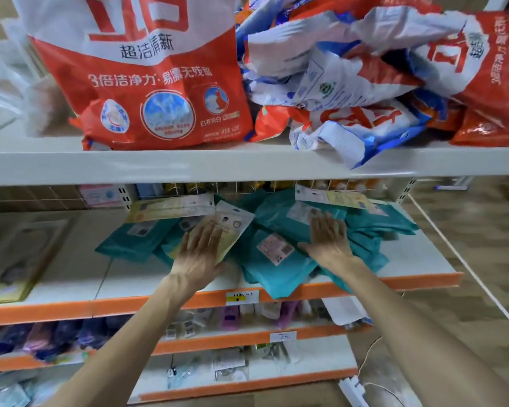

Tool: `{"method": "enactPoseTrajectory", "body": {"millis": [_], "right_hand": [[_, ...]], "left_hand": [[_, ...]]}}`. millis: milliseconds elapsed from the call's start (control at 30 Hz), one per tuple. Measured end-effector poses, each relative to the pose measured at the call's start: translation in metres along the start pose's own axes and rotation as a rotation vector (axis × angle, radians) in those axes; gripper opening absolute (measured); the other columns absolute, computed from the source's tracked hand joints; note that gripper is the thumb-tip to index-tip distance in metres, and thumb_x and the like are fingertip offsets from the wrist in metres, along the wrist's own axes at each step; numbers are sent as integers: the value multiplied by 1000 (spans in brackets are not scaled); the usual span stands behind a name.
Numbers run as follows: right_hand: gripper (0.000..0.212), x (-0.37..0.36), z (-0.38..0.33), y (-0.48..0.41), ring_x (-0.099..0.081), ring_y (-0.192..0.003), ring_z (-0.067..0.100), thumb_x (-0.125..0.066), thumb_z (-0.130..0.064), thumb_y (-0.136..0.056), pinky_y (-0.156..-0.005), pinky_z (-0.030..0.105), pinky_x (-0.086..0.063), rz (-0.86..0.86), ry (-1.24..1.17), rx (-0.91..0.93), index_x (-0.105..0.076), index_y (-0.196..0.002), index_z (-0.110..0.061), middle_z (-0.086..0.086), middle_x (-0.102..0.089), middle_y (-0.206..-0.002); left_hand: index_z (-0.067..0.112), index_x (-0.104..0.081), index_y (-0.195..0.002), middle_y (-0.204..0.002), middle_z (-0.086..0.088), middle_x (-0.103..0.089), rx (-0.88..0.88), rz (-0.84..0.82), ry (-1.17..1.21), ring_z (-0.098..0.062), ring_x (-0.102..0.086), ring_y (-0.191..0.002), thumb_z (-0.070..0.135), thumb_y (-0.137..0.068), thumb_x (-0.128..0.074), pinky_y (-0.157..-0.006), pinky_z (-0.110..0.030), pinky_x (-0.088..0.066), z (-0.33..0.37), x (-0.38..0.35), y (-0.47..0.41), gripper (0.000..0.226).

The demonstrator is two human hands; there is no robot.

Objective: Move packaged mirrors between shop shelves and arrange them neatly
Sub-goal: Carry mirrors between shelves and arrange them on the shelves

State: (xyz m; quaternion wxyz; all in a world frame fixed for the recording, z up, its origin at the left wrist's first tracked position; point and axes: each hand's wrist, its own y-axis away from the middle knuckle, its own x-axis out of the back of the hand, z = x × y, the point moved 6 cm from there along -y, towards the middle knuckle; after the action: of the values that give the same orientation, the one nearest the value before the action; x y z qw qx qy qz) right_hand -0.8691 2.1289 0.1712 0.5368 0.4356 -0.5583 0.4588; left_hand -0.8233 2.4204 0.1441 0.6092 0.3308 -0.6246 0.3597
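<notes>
Middle shelf, white with an orange front edge: a loose overlapping pile of teal packaged mirrors is seen lying flat across its centre and right part, each pack tilted at a different angle. One teal pack overhangs the orange edge just beside a yellow price label. White and pinkish printed stickers are noted on several packs; the text is too blurred to be read. A pale yellow pack lies on top of the left part of the pile, and two more pale card-backed packs are seen at the rear, against the wire back grid. The left hand is laid palm-down on the pale yellow pack, fingers straight and held close together, thumb out to the side; nothing is pinched. The right hand is pressed flat on the teal packs to the right, fingers straight and slightly spread, thumb splayed toward the left; nothing is gripped. The two hands are well apart, with a stickered teal pack between them. On the upper shelf a large red and white bag stands upright, and a heap of crumpled red, white and blue bags is piled beside it on the right, one corner hanging over the shelf front. Lower shelves are stocked with small blurred goods, and a white label is fixed on one edge.
</notes>
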Motion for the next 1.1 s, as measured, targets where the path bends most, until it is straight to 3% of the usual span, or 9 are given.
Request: {"method": "enactPoseTrajectory", "body": {"millis": [133, 267, 400, 533, 633, 767, 867, 1000, 1100], "right_hand": [[87, -25, -1, -19, -12, -149, 28, -57, -54, -90, -120, 49, -12, -31, 3, -5, -15, -153, -12, 9, -16, -161], [70, -35, -3, -14, -33, -141, 27, -56, -50, -92, -111, 46, -29, 63, 73, 25, -32, -146, -11, 8, -36, -153], [45, -37, -10, -8, -64, -101, 35, -64, -32, -87, -80, 44, -51, 63, 284, 66, -60, -120, -1, 19, -65, -117], [29, -26, -26, 10, -60, -50, 26, -74, -1, -51, -48, 30, -46, 124, 460, 144, -69, -80, -1, 17, -65, -66], [24, -11, -35, 28, -53, -41, 22, -73, 2, -46, -42, 26, -41, 163, 438, 187, -65, -68, -6, 10, -56, -52], [37, 6, -32, 46, -57, -39, 22, -83, 0, -39, -38, 27, -43, 58, 386, 149, -67, -72, -7, 8, -59, -52], [34, 57, -32, 55, -59, -39, 23, -82, -3, -50, -38, 26, -40, 140, 293, 70, -65, -79, -8, 6, -61, -52], [14, 118, -18, 45, -66, -76, 34, -49, -11, -93, -59, 34, -41, 232, -67, -121, -58, -103, -5, 16, -66, -84], [27, 121, 6, 28, -51, -69, 29, -44, -15, -98, -55, 32, -33, 220, -568, -313, -54, -75, -7, 13, -54, -72]], "left_hand": [[6, -55, -135, -140, -17, -54, 12, -35, -27, -40, -53, -126, 58, -78, -46, -99, -60, -43, 0, -23, -8, 77], [9, -32, -150, -157, -15, -29, 23, -60, 6, -35, -28, -144, 59, -86, -33, -114, -55, -25, 1, -30, -11, 81], [10, -30, -150, -158, -13, -27, 69, -60, 20, -32, -25, -146, 55, -89, -29, -115, -51, -26, 3, -23, -10, 76], [6, -47, -139, -148, -19, -43, 134, -33, 83, -42, -41, -135, 43, -87, -40, -102, -59, -41, 7, -16, -7, 64], [11, -24, -151, -160, -12, -20, 182, -103, 110, -35, -18, -147, 33, -95, -45, -115, -53, -26, 10, -16, -5, 64], [11, -19, -152, -161, -11, -17, 172, -115, 100, -32, -15, -148, 28, -95, -44, -117, -49, -22, 12, -7, -1, 65], [10, -21, -151, -160, -10, -19, 172, -130, 100, -31, -17, -148, 28, -93, -48, -116, -49, -25, 8, -5, 1, 66], [14, -20, -151, -161, -5, -16, 208, -179, 158, -26, -12, -149, 23, -94, -43, -118, -45, -18, 5, -2, 0, 63], [15, -25, -148, -159, -4, -20, 217, -190, 154, -26, -17, -147, 25, -92, -43, -116, -45, -25, 4, 0, -2, 59]]}}
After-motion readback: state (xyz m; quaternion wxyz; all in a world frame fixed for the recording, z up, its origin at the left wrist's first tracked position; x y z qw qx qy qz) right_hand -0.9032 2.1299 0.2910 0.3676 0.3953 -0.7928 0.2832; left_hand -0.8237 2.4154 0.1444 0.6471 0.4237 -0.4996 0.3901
